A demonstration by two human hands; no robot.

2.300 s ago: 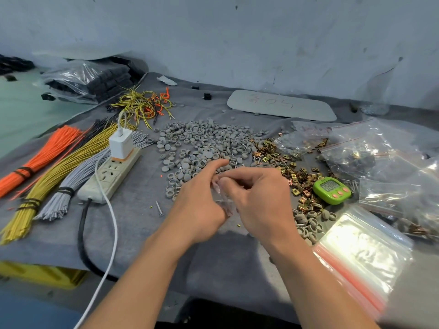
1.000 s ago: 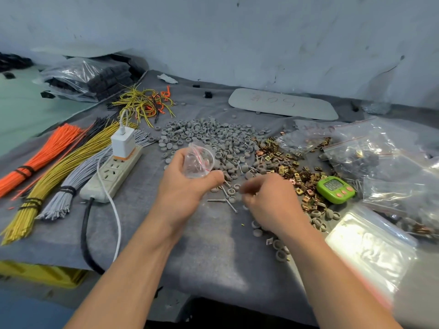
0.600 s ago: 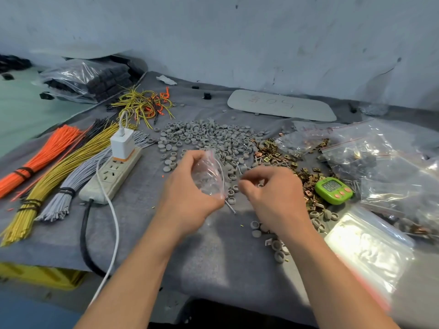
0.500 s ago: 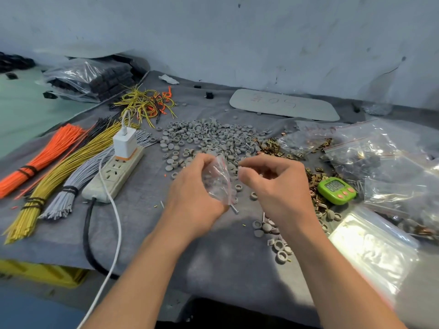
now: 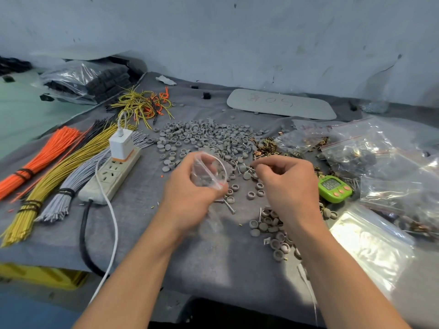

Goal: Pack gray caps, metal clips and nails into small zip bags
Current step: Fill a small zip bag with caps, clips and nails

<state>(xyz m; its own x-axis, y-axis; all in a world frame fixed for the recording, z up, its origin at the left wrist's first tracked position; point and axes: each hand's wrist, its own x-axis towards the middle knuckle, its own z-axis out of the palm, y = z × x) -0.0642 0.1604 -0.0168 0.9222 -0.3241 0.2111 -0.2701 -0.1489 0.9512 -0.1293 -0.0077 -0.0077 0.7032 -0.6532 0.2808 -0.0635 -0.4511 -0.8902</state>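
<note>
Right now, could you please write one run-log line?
left hand: holds small zip bag, mouth open | right hand: fingers pinched, contents unclear

scuffed pale wall (image 5: 237, 39) behind grey-clothed table (image 5: 213, 257).

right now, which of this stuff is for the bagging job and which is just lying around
For the job: small zip bag, held by the left hand; gray caps; metal clips; nails.

Lying about: power strip; orange wire bundle; yellow wire bundle; green timer; gray board.
</note>
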